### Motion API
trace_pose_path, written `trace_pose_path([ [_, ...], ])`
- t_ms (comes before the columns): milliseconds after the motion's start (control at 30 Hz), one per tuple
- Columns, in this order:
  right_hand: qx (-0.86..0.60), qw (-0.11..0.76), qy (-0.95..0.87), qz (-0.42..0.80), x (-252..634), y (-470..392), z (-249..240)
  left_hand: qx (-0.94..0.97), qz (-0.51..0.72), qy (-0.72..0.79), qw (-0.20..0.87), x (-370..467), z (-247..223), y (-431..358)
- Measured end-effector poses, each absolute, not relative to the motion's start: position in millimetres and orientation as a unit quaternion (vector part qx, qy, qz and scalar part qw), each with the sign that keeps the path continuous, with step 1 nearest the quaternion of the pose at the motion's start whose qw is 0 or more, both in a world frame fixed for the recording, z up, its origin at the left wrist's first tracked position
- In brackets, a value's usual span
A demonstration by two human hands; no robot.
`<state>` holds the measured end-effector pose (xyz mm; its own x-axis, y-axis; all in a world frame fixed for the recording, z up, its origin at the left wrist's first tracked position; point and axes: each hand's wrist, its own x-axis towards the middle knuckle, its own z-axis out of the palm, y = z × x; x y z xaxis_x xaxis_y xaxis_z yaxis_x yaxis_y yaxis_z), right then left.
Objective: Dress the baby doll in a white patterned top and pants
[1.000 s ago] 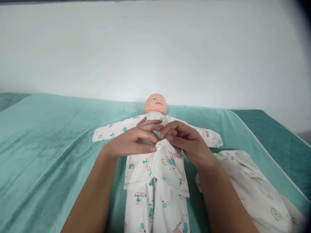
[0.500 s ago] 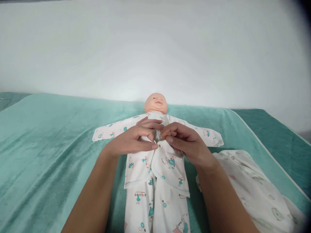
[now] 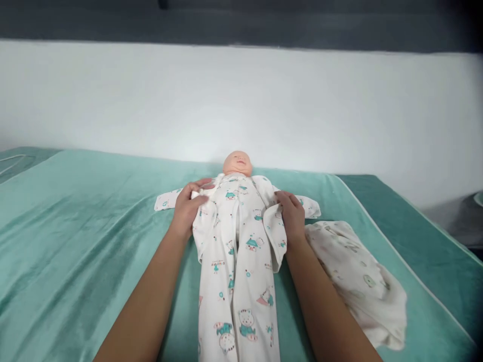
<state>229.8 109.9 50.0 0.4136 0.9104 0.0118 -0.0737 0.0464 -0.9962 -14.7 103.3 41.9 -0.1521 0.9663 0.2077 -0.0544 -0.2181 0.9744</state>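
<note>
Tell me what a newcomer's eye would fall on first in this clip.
Probably the doll's bare head, face up in the middle, near the white wall. Next, just below it, the left hand and right hand hold the front flaps of a white printed jacket apart. The crumpled pale cloth beside the right forearm also stands out against the teal cover.

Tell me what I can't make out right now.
All in the head view:
White, printed, long-legged cloth garment: leg ends cut off by the bottom edge.
White, printed cloth jacket: sleeves partly hidden behind the left hand and right hand.
Pink, round-headed doll: body covered by clothing.
White cloth bundle with green print: left side partly behind the right forearm.
Blurred grey object: cut off by the right edge.
</note>
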Motion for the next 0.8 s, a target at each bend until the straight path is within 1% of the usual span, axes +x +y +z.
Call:
trace_pose_path([
  [67, -0.592, 0.584, -0.399, 0.388, 236.7, 97.5, 42.0, 0.45, 0.605, 0.532, 0.386, -29.0, 24.7, 93.8],
  [200, -0.635, 0.459, -0.523, 0.336, 258.7, 79.1, 31.0, 0.428, 0.565, 0.637, 0.304, -55.8, 1.9, 83.3],
  [300, -0.657, 0.402, -0.591, 0.241, 293.6, 76.9, 27.2, 0.454, 0.554, 0.655, 0.243, -66.3, -1.1, 78.5],
  [367, -0.671, 0.379, -0.607, 0.195, 320.8, 77.3, 24.7, 0.46, 0.559, 0.652, 0.227, -70.0, -1.4, 71.3],
  [467, -0.681, 0.385, -0.591, 0.198, 348.8, 73.6, 19.0, 0.457, 0.539, 0.671, 0.224, -74.2, -5.7, 52.4],
  [533, -0.666, 0.404, -0.601, 0.182, 352.4, 68.3, 14.8, 0.466, 0.519, 0.688, 0.199, -76.4, -11.0, 37.5],
  [600, -0.637, 0.423, -0.632, 0.124, 344.9, 62.6, 12.4, 0.484, 0.508, 0.698, 0.145, -76.9, -15.2, 25.1],
  [700, -0.593, 0.438, -0.676, -0.001, 321.1, 58.2, 14.8, 0.539, 0.495, 0.679, 0.046, -71.4, -14.6, 17.7],
  [733, -0.578, 0.436, -0.689, -0.028, 311.3, 59.2, 17.1, 0.567, 0.488, 0.663, 0.021, -67.5, -12.2, 19.3],
  [800, -0.547, 0.421, -0.722, -0.043, 290.5, 67.2, 22.4, 0.621, 0.475, 0.623, -0.003, -57.1, -4.8, 29.6],
])
